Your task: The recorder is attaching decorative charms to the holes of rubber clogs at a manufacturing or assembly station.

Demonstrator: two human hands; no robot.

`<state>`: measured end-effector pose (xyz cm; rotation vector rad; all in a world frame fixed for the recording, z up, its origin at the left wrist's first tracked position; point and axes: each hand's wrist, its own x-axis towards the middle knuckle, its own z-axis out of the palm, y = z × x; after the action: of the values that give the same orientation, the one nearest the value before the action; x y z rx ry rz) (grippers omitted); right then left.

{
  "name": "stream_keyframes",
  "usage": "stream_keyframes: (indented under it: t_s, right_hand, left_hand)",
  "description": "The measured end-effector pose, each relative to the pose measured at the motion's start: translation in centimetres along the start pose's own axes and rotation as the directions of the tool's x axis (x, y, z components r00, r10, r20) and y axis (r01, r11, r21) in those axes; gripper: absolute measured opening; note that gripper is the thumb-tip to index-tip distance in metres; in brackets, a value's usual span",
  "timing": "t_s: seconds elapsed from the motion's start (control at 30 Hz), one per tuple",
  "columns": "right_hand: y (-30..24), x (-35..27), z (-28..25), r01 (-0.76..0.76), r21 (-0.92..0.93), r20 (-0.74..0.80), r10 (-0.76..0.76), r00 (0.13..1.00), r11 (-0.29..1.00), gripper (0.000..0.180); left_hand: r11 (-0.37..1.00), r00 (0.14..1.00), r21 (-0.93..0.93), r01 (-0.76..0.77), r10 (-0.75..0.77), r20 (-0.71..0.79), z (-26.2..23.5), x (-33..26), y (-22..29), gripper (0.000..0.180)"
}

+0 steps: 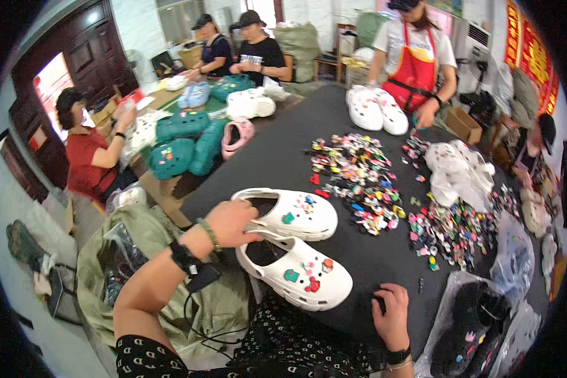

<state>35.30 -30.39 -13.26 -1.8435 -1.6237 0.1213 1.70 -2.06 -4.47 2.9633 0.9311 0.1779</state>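
Note:
My left hand (230,225) is closed on a pair of white clogs, fingers and thumb gripping the inner sides where the two shoes meet. The farther white clog (296,211) carries a green charm and several small coloured ones on its toe. Nearer to me, the other white clog (321,286) bears a green charm, a red one and a few others. Both toes point right over the black table. My right hand (394,315) rests by the table's near edge, right of the clogs, with fingers loosely bent, thumb apart and nothing visible in it.
Heaps of small coloured charms (359,183) cover the black table (264,151). Bagged white clogs (457,170) lie among them, bagged black clogs (469,327) at near right. A co-worker in a red apron (412,69) stands opposite. Green clogs (173,157) fill the left table; a sack (170,277) stands left.

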Motion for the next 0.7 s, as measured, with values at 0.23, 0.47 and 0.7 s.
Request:
stream_keyframes:
  t_s: [0.23, 0.47, 0.7]
  right_hand:
    - [-1.1, 0.1, -0.4, 0.001, 0.018, 0.002, -0.001, 1.000, 1.000, 0.023]
    - [-0.8, 0.3, -0.2, -0.002, 0.016, -0.017, 0.003, 1.000, 1.000, 0.025]
    - [-1.6, 1.1, -1.2, 0.039, -0.010, 0.006, -0.039, 0.999, 0.999, 0.016]
  left_hand:
    - [0.995, 0.984, 0.000, -0.100, 0.099, -0.146, 0.2, -1.7, 1.0, 0.023]
    - [0.979, 0.914, 0.024, 0.201, -0.178, -0.364, -2.9, -2.1, -1.4, 0.012]
    - [0.671, 0.600, -0.009, 0.742, -0.669, -0.439, -8.3, 3.4, -12.7, 0.039]
